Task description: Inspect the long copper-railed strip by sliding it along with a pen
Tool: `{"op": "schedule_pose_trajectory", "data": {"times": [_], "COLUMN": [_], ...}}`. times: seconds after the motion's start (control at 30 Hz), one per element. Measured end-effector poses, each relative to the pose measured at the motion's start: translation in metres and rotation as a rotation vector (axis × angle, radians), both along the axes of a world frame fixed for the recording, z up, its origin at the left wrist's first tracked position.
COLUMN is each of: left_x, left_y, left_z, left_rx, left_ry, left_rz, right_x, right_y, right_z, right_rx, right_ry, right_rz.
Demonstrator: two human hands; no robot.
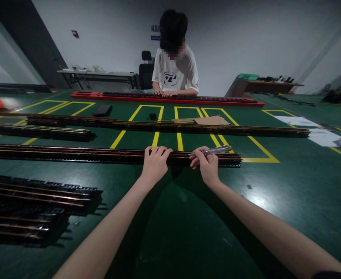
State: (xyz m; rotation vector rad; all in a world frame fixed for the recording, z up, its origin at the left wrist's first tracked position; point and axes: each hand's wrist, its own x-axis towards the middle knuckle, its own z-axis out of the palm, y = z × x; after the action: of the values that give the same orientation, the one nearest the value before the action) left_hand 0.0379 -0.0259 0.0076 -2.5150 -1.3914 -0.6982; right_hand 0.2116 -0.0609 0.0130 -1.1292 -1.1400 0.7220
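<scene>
In the middle of the head view, my left hand (156,161) lies across a long black strip (71,152) with copper-coloured lines along it. Its fingers curl over the far edge. Near the strip's right end, my right hand (206,164) pinches a pen-like tool (216,150) with a shiny, see-through handle. The thin tip points left, close above the strip, and I cannot tell whether it touches.
Beyond lies another long dark bundle (245,131), with a piece of cardboard (212,120) behind it. Stacked black strips (36,193) fill the near left. Across the green table (304,186), a person (174,73) works at a red rail (231,101). White papers (324,136) lie right.
</scene>
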Motion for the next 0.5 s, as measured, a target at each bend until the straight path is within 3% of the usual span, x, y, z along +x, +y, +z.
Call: {"op": "schedule_pose_trajectory", "data": {"times": [0.5], "left_x": [-0.0026], "left_y": [0.0011], "left_z": [0.0001], "left_rx": [0.001], "left_ry": [-0.038], "left_rz": [-0.006], "right_x": [0.0], "right_y": [0.0013], "right_z": [-0.0006], "right_rx": [-0.018], "right_ry": [0.035], "right_rz": [-0.047]}}
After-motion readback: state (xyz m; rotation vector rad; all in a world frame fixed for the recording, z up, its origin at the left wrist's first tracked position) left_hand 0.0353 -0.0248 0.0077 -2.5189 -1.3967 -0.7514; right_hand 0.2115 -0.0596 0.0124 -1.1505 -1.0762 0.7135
